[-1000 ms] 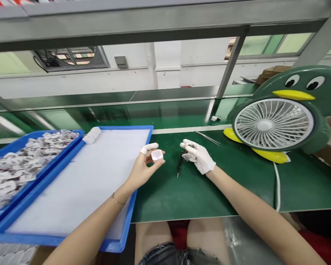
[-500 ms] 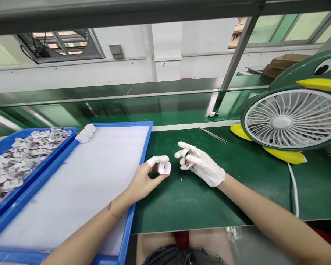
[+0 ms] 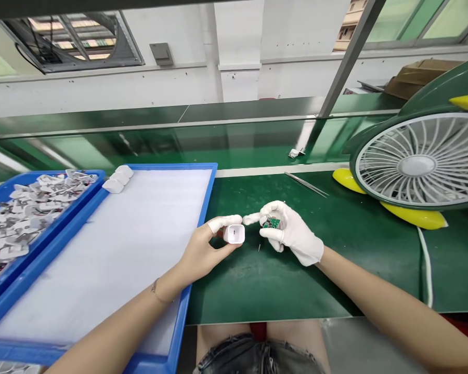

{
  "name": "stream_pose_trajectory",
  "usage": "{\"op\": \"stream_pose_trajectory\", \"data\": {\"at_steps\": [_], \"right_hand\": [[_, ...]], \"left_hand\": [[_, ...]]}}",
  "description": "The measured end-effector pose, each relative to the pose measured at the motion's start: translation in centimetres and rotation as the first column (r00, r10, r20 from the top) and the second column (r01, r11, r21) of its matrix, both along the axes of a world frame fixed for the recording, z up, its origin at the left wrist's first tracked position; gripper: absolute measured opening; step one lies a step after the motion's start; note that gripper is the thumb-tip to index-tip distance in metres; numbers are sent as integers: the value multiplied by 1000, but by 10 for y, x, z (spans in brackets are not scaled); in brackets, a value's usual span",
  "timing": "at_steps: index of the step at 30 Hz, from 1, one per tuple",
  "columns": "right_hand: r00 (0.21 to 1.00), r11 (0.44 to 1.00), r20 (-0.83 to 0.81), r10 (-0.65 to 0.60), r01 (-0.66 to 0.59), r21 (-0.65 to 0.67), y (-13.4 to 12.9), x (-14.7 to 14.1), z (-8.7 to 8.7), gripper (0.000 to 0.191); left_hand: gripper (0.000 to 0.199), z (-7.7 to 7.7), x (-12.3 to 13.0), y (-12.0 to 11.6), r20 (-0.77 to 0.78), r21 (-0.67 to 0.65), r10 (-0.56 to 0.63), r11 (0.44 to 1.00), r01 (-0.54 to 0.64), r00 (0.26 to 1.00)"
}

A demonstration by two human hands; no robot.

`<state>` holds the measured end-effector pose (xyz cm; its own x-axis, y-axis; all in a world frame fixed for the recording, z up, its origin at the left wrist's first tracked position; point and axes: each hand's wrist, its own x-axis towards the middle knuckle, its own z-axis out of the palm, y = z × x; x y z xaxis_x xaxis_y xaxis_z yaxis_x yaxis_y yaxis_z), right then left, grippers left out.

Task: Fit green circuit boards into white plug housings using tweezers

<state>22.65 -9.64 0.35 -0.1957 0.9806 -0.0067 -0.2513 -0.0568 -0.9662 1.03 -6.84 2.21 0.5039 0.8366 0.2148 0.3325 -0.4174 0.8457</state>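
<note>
My left hand (image 3: 208, 246), with white covers on some fingers, is closed round a small white housing (image 3: 234, 234) whose open end faces me. To its right, my right hand (image 3: 286, 228) in a white glove grips a small green circuit board (image 3: 272, 223) between thumb and fingers. One gloved fingertip points left and comes close to the housing. A thin pin-like tip shows below the right hand; what it belongs to is hidden.
A white-lined blue tray (image 3: 148, 234) lies at left, with white housings (image 3: 118, 179) at its far corner. Beyond it, a blue bin (image 3: 97, 182) holds several white parts (image 3: 35, 213). Tweezers (image 3: 306, 184), a small part (image 3: 295, 153) and a green fan (image 3: 417, 165) are farther back and right.
My right hand has turned, so the green circuit board now shows in its fingers, and its fingertip is nearer the housing. The camera view has shifted slightly.
</note>
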Motion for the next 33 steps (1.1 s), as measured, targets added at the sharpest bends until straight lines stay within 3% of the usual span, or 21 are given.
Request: {"op": "stream_pose_trajectory", "data": {"at_steps": [5,10,14,16,18,21,24,26,29,33], "right_hand": [[1000,997,14,4,-3,-73,-2,0,0,48],[985,982,-94,148,-157,-106,-8,-2,6,54],[981,978,-115,157,-170,-118,-8,-3,3,83],[982,982,-141,124,-142,-126,-7,-3,0,75],[984,991,-169,59,-78,-110,-7,-3,-1,50],[988,1000,-155,10,-14,-25,-8,-4,2,36],[1000,990,18,11,-13,137,-10,-4,4,42],[979,962,197,-54,-2,275,-13,-4,4,48],[951,925,268,-153,42,379,-17,-6,1,59],[898,877,345,-273,85,473,-19,-11,1,31]], "left_hand": [[24,0,-1,-2,-10,71,31,997,-30,999],[28,-1,-2,-1,-34,111,26,994,-22,999],[39,-3,-5,-2,-32,110,38,993,-34,999],[46,-3,-6,-4,-62,124,53,991,-45,997],[50,-2,-7,-5,-105,174,55,984,-36,993],[51,-2,-7,-8,-148,276,56,961,-13,987],[47,-2,-5,-9,-176,346,62,938,3,982],[45,-3,-3,-9,-190,388,62,921,17,980],[44,-4,-1,-8,-179,456,68,890,22,981],[46,-7,0,-9,-174,466,74,885,16,982]]}}
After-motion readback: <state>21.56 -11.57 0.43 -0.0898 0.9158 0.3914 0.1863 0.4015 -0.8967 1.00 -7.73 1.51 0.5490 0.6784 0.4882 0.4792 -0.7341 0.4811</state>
